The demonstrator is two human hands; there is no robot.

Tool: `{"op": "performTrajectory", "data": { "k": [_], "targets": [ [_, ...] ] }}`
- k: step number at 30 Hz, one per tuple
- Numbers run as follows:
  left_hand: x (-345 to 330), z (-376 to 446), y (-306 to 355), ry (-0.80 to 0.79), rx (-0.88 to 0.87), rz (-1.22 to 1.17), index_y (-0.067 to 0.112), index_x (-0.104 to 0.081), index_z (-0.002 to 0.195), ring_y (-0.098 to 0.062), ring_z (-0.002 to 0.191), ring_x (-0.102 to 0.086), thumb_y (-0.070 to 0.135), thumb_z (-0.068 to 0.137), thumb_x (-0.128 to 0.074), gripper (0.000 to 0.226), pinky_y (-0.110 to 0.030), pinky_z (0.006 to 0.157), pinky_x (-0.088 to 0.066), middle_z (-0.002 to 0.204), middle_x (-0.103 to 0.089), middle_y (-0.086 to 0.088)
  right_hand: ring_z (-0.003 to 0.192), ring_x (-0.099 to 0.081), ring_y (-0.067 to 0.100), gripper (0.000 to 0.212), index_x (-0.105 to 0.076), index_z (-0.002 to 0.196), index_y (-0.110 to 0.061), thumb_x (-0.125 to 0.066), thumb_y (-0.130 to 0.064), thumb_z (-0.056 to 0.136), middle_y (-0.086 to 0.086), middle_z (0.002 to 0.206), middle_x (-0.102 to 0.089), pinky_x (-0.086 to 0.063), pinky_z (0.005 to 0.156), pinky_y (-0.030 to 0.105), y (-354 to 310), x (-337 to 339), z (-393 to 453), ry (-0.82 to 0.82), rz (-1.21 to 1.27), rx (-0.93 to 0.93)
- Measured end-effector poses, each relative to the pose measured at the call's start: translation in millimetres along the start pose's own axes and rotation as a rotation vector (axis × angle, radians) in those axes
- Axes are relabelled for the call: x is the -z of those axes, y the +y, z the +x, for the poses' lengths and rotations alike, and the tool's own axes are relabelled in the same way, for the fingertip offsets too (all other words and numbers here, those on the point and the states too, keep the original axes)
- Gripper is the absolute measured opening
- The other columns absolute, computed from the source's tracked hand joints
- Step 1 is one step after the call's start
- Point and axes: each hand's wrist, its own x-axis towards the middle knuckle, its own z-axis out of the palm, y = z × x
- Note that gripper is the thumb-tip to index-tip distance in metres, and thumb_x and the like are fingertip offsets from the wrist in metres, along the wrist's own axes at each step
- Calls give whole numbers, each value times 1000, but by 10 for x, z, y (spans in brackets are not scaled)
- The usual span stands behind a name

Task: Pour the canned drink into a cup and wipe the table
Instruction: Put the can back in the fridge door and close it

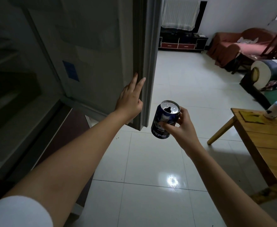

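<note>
A person stands at an open refrigerator door [101, 46], the left hand [129, 99] laid flat against the door's edge with fingers straight and slightly spread. The right hand [182, 126] grips a blue Pepsi can [164, 119], thumb and fingers curled round its side; the can is held in the air over the white tiled floor [151, 161], tilted a little, its top already open. To the right stands a wooden table [268, 145], and near its far edge sits a cup [276, 108] with a pale blue top, well apart from the can. Beyond, a red sofa [242, 45] and a low dark cabinet [182, 41] line the far wall. A white sleeve [16, 212] shows at the lower left.
</note>
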Motion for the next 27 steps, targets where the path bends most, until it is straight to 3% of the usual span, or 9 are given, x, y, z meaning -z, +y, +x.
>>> {"op": "performTrajectory", "data": {
  "k": [18, 27],
  "targets": [
    [158, 62, -62, -46, -44, -24, 25, -13, 148, -22, 142, -20, 5, 87, -48, 72, -40, 112, -28, 158, -6, 1, 96, -53, -4, 60, -41, 127, -13, -70, -2, 76, -1, 116, -55, -45, 68, 4, -90, -126, 117, -12, -10, 17],
    [364, -204, -323, 50, -6, -41, 19, -28, 143, -27, 135, -33, 4, 84, -50, 65, -36, 108, -31, 152, -27, -7, 105, -55, 13, 61, -41, 129, -15, -70, -6, 77, 1, 119, -58, -48, 71, 8, -252, -355, 110, -11, -2, 72]
  ]
}}
